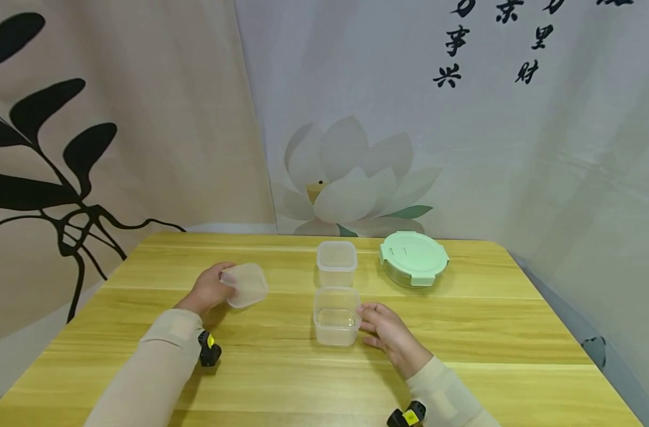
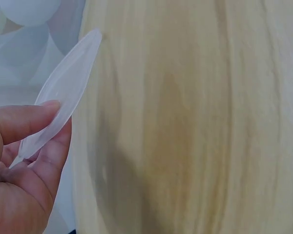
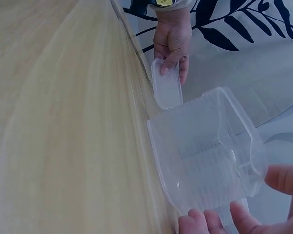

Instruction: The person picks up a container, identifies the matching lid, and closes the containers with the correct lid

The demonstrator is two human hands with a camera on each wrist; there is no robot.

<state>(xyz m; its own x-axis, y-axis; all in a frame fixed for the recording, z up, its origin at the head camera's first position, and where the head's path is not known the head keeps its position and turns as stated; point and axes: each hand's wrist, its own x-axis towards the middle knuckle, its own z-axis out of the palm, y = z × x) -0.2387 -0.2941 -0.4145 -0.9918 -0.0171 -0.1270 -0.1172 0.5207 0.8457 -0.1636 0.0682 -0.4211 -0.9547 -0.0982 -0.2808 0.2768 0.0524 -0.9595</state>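
My left hand [image 1: 211, 289] pinches a translucent square plastic lid [image 1: 248, 286] between thumb and fingers, above the left part of the table. In the left wrist view the lid [image 2: 68, 87] is tilted and seen nearly edge-on. An uncovered clear plastic container [image 1: 336, 337] stands on the table to the right of the lid. My right hand [image 1: 390, 335] is at this container's right side, fingers spread and lightly bent, the fingertips at its wall near the rim. The right wrist view shows the container's [image 3: 205, 151] open top and ribbed inside.
A similar square plastic container [image 1: 337, 276] with its lid on stands directly behind the uncovered one. To its right is a round clear container with a mint-green clip lid [image 1: 414, 255]. The wooden table [image 1: 260, 379] ends at a printed cloth backdrop [image 1: 463, 148].
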